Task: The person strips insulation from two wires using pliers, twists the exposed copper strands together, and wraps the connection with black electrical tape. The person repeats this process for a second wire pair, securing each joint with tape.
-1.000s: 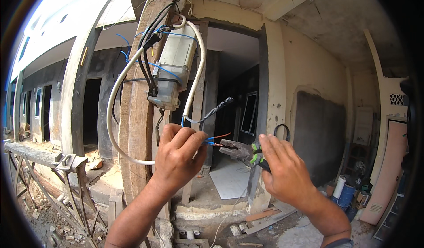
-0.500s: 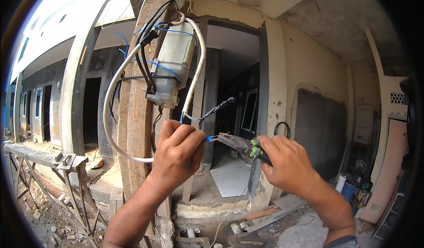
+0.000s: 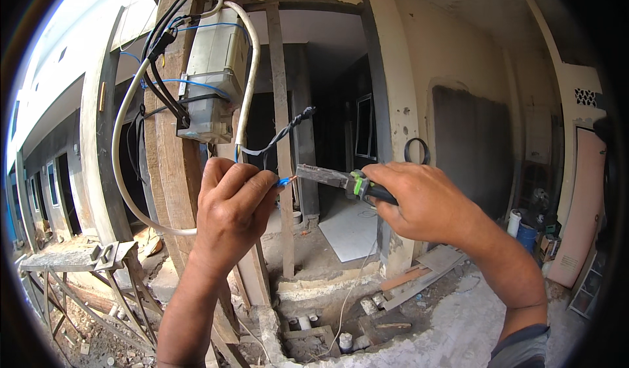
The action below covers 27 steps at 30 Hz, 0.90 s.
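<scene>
My left hand [image 3: 237, 201] is closed around blue insulated wires [image 3: 284, 182], whose bare copper ends [image 3: 293, 177] stick out past the fingertips. Combination pliers [image 3: 327, 176] with black and green handles are gripped in my right hand [image 3: 422, 204]. Their jaws point left and reach the copper tips; whether they pinch the metal is too small to tell. Above my left hand, a thick white cable [image 3: 249, 47] comes down from a clear-covered electrical box [image 3: 213, 73]. A dark twisted wire bundle [image 3: 288, 131] slants up to the right from that cable's end.
The box hangs on a wooden post [image 3: 171, 184], with black cables [image 3: 160, 47] beside it. A rough metal stand [image 3: 85, 260] is at the left. Lower right lie loose boards [image 3: 419, 279] and rubble; a blue bucket [image 3: 526, 237] stands farther back.
The post, box and doorway have shifted left in the view. The pliers now lie more level, and the copper ends, earlier spread apart, look closer together. Both hands keep their grips.
</scene>
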Each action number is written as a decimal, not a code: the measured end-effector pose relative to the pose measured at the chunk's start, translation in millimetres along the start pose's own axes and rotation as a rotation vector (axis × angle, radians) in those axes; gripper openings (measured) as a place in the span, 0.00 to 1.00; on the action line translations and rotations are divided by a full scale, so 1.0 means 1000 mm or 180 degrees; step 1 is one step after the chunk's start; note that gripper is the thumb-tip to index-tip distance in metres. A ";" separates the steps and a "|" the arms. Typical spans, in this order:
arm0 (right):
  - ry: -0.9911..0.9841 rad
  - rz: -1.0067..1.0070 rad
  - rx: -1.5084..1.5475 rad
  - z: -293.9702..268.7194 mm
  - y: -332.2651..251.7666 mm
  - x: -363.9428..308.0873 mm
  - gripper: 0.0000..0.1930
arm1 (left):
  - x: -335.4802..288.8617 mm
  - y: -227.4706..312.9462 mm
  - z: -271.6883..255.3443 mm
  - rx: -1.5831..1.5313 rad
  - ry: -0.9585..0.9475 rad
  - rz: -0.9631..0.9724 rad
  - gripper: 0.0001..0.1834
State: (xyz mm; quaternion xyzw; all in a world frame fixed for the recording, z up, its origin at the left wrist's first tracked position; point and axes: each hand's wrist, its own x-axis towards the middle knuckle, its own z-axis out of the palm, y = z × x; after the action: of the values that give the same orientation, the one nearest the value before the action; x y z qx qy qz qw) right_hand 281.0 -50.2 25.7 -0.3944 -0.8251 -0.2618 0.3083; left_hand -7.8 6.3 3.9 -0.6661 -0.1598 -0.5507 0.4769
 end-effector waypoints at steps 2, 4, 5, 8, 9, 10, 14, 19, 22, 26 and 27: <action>0.0078 -0.0040 0.0085 0.003 -0.001 -0.008 0.16 | 0.000 0.000 0.000 -0.0055 0.0020 0.0006 0.13; 0.0136 0.0043 0.0103 0.008 -0.002 -0.014 0.18 | 0.000 0.000 -0.001 -0.0047 0.0014 -0.0017 0.13; 0.0206 0.0021 0.0092 0.011 -0.002 -0.016 0.19 | 0.000 0.001 -0.001 -0.0033 0.0019 -0.0033 0.13; 0.0112 0.0362 0.0277 0.016 0.003 -0.014 0.24 | 0.001 0.001 -0.002 -0.0010 -0.0010 -0.0080 0.13; 0.0007 0.0429 0.0324 0.017 0.005 -0.013 0.25 | 0.001 0.002 -0.002 -0.0015 0.0003 -0.0047 0.13; -0.0096 0.0495 0.0370 0.017 0.005 -0.013 0.26 | 0.002 0.002 -0.002 -0.0015 0.0002 -0.0046 0.13; -0.0019 0.0316 0.0163 0.016 0.000 -0.017 0.28 | 0.002 0.002 -0.002 0.0000 -0.0019 -0.0066 0.14; 0.0758 -0.0089 -0.0897 0.008 -0.003 -0.019 0.35 | 0.001 0.001 -0.006 -0.0029 -0.0104 -0.0066 0.13; 0.0906 -0.0322 -0.1184 -0.002 0.006 -0.006 0.37 | 0.001 0.001 -0.006 -0.0033 -0.0091 -0.0054 0.12; 0.0703 -0.0407 -0.1234 -0.009 0.007 0.004 0.38 | 0.002 0.002 -0.006 -0.0101 -0.0083 -0.0066 0.12; 0.0665 -0.0441 -0.1234 -0.010 0.005 0.006 0.38 | 0.002 0.001 -0.007 -0.0104 -0.0086 -0.0066 0.12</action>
State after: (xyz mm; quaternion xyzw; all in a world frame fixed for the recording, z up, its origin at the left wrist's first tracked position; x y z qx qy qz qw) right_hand 284.9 -51.3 37.8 -0.3593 -0.7481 -0.4754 0.2918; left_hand -9.9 -0.6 4.7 -0.6795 -0.1642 -0.5491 0.4581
